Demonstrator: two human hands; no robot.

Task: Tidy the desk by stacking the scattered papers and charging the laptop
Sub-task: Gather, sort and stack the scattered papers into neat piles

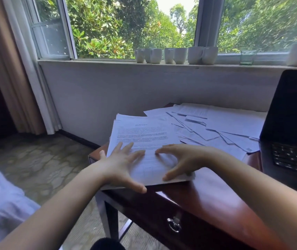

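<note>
While the head view looks down, a stack of white printed papers (pixel 144 134) is seen piled at the left corner of the dark reddish wooden desk (pixel 207 192). The left hand (pixel 120 163) is laid flat on it, fingers spread. The right hand (pixel 180 159) is arched over the same stack, fingertips and thumb touching the top sheet, nothing clasped. Loose white sheets (pixel 225 123) are strewn behind, overlapping, toward the open black laptop (pixel 291 114) at the desk's right edge.

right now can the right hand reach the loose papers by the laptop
Probably yes: the right hand rests on the stack, and the loose papers lie just beyond it with nothing between.
</note>
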